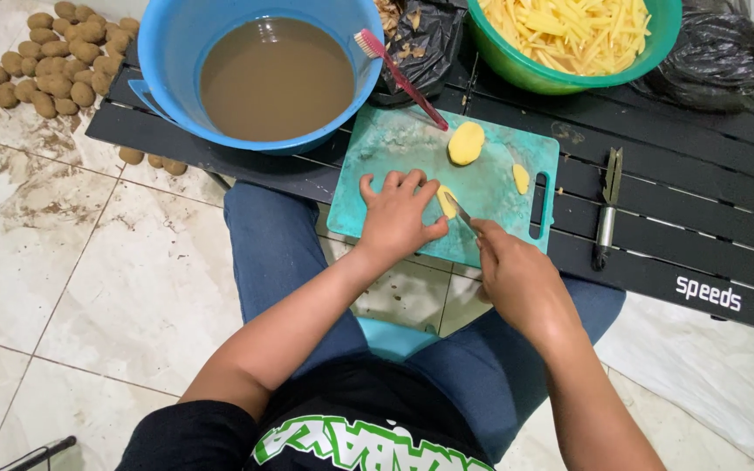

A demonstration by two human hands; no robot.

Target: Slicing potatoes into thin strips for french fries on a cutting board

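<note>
The potato piece [446, 200] lies on the cutting board [394, 148], a little below the board's middle, pinned under the left hand [397, 218]. It is peeled and pale yellow. I judge it firm and dense but wet on the cut face, so slippery; it looks light, and best held from above with curled fingertips set back from the blade. The left fingers are bent and close together, pressing down on the piece. The right hand [517, 277] comes in from 5 o'clock, closed around a knife [459, 209] whose thin blade meets the piece at its right edge (the handle is hidden inside the fist).

At 12 o'clock from the piece sits a peeled half potato [466, 143], rounded and smooth. At 3 o'clock lies a small slice [521, 179], near the board's handle slot. The board is teal plastic, scuffed and streaked with damp starch.

Further out, at 11 o'clock, a blue basin [167, 52] holds murky brown water, with a pink toothbrush [399, 74] leaning on its rim. At 1 o'clock a green bowl [569, 78] is heaped with stiff yellow potato sticks. A metal peeler [606, 209] lies at 3 o'clock on the black slatted table [682, 192]. Unpeeled potatoes [45, 61], brown and dusty, are scattered on the muddy tiled floor at 10 o'clock.
</note>
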